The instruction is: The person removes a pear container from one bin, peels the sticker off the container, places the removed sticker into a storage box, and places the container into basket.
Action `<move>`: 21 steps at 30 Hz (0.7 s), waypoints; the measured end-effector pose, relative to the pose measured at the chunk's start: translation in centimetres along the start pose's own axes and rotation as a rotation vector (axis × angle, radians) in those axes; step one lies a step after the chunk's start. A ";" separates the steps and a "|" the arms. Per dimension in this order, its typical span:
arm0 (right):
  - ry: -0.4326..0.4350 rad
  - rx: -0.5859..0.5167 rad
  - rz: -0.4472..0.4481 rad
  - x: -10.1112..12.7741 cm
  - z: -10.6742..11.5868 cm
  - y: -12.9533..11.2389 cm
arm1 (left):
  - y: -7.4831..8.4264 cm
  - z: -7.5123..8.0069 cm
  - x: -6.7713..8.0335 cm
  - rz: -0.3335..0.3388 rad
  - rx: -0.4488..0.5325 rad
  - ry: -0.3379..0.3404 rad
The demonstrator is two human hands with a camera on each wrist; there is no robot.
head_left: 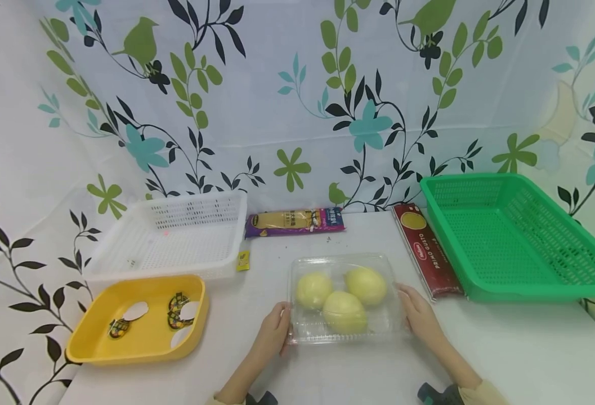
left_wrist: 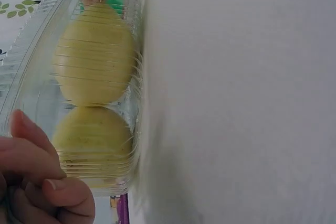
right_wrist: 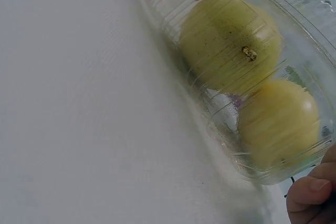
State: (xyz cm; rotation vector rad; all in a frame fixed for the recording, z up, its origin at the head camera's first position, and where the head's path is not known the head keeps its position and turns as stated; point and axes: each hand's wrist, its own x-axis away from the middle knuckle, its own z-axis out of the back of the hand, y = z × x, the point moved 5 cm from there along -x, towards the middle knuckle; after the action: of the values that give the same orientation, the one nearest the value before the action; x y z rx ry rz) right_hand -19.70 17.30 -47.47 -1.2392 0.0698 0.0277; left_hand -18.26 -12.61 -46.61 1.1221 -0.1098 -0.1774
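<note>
Container [head_left: 385, 323], clear plastic, mid-bench in the head view, three pale yellow-green fruits [head_left: 345, 315] inside: two toward the back, one nearer the person. Left hand [head_left: 274, 328] at its left side, right hand [head_left: 421, 315] at its right — fingers of both bent in at the edges, holding it between them. Whether its base meets the bench [head_left: 348, 374] or hangs just over it, cannot tell. White basket [head_left: 191, 233] at back left; yellow tray [head_left: 150, 340] just in front of it, small patterned pieces [head_left: 120, 328] and white ovals [head_left: 136, 311] lying in it. Yellow tag [head_left: 244, 260] beside the white basket's right end. Purple-and-gold packet [head_left: 295, 221] lies crosswise behind the container, close to the leaf-patterned cloth [head_left: 256, 129]. Red packet [head_left: 426, 250] slants along the left side of a green basket [head_left: 484, 225], over to the right. Left wrist view: ribbed container wall, two fruits showing through it; left fingers curled at lower left, by the near end; part of the other hand at the far end, top. Right wrist view: two fruits again behind the wall — dark blemish on the upper one; right hand only partly seen at lower right, fingers bent by the container's near end.
</note>
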 end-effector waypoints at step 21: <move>-0.663 -0.397 0.005 3.6 -0.1 0.5 | -1.0 0.0 2.5 0.005 0.438 -0.302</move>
State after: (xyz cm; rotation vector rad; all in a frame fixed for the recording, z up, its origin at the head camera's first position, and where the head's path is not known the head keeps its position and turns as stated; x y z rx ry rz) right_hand -16.17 17.26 -48.18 -1.5684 -0.5306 0.4721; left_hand -15.85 -13.50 -47.56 1.5257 -0.4365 -0.3283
